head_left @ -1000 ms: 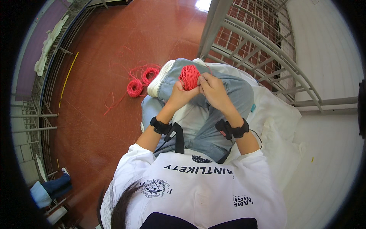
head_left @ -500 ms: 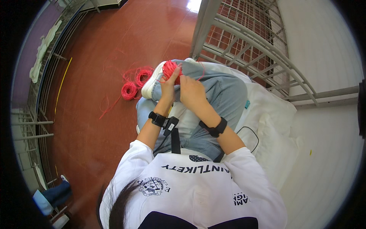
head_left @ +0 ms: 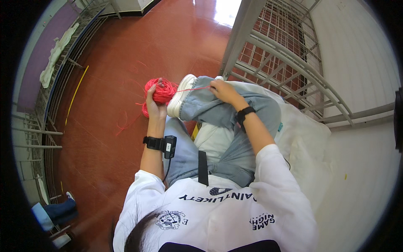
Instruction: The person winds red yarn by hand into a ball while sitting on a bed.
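Observation:
A ball of red cord [head_left: 166, 90] rests in my left hand [head_left: 155, 108], whose fingers are wrapped round its near side. From it a single taut strand of red cord [head_left: 194, 89] runs rightward past the white shoe [head_left: 180, 96] and over the jeans. My right hand [head_left: 223, 90] pinches the other end of that stretch above my bent leg [head_left: 201, 103]. Loose red cord [head_left: 145, 110] shows on the floor behind the ball, and the ball hides most of it.
A grey metal bed frame [head_left: 239, 35] with mesh stands at the front right. White bedding [head_left: 302, 126] lies under me, beside a white wall [head_left: 361, 151]. Metal bunks [head_left: 46, 126] line the left side of the reddish floor [head_left: 100, 113]. Another person's leg [head_left: 61, 213] shows at lower left.
My hands have moved apart. The left has carried the ball leftward, out over the floor. The right has gone rightward with the strand, which is now stretched straight between them.

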The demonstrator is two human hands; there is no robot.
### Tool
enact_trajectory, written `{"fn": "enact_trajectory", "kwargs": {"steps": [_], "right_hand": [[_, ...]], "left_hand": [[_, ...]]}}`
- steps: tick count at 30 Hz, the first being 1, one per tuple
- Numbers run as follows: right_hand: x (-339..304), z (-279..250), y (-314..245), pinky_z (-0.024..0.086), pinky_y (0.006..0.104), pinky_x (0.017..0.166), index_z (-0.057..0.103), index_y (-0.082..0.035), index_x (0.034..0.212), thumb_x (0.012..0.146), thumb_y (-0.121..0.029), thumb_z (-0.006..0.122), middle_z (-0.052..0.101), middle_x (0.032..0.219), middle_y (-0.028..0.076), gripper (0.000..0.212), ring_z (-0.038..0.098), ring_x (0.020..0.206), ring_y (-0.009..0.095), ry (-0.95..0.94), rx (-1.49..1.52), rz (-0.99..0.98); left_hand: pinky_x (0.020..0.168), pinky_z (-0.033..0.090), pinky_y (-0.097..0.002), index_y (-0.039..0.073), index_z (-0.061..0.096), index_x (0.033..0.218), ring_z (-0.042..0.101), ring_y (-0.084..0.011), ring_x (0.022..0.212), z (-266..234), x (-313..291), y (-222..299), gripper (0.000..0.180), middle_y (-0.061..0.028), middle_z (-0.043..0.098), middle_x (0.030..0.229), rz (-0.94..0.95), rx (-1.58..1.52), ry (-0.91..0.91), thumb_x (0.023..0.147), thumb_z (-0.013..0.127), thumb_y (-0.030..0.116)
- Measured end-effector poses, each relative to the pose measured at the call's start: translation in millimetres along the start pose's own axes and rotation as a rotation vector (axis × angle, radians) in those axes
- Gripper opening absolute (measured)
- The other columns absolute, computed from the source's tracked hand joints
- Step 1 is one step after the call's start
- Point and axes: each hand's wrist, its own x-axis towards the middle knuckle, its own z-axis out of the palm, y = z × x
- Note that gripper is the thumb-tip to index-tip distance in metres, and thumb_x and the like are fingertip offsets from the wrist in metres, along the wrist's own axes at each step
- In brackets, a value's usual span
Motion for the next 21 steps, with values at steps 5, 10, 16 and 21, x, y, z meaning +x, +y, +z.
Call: {"fn": "enact_trajectory", "kwargs": {"steps": [5, 10, 16, 21], "right_hand": [[27.2, -10.4, 40.1, 0.046, 0.0421, 0.069, 0.058, -0.011, 0.081, 0.079, -0.017, 0.052, 0.061, 0.084, 0.006, 0.009, 0.057, 0.083, 0.025, -0.078, -0.423, -0.097], [103.7, -87.1, 12.5, 0.05, 0.0373, 0.058, 0.06, -0.012, 0.079, 0.072, -0.01, 0.055, 0.061, 0.084, 0.007, 0.009, 0.06, 0.077, 0.027, 0.159, -0.668, -0.227], [113.5, -247.1, -95.6, 0.048, 0.0317, 0.056, 0.056, -0.014, 0.093, 0.071, -0.003, 0.053, 0.057, 0.076, 0.002, 0.025, 0.059, 0.073, 0.02, 0.401, -0.914, -0.652], [-15.3, -341.4, -87.8, 0.046, 0.0271, 0.05, 0.056, -0.012, 0.089, 0.076, -0.011, 0.055, 0.058, 0.076, -0.002, 0.013, 0.059, 0.067, 0.016, 0.261, -1.245, -0.566]], "left_hand": [[0.09, 0.043, -0.034, 0.001, 0.053, 0.106, 0.055, -0.0145, 0.092, -13.5, -5.5, 27.6, 0.032, -0.0056, 0.059, 0.101, 0.086, -0.077, 0.04, 0.079, 0.058, 0.017], [0.087, 0.043, -0.032, 0.001, 0.055, 0.106, 0.055, -0.0142, 0.091, -16.6, 0.0, 33.8, 0.034, -0.0051, 0.06, 0.097, 0.078, 0.05, 0.042, 0.078, 0.059, 0.02], [0.085, 0.045, -0.0314, 0.001, 0.058, 0.102, 0.057, -0.0164, 0.092, -4.8, 4.0, 27.9, 0.03, -0.0067, 0.061, 0.098, 0.061, 0.115, 0.074, 0.078, 0.06, 0.018], [0.08, 0.045, -0.0262, -0.002, 0.06, 0.098, 0.058, -0.0137, 0.087, 69.3, 5.9, -17.3, 0.026, -0.0085, 0.063, 0.094, 0.03, 0.293, -0.041, 0.078, 0.062, 0.016]]}}
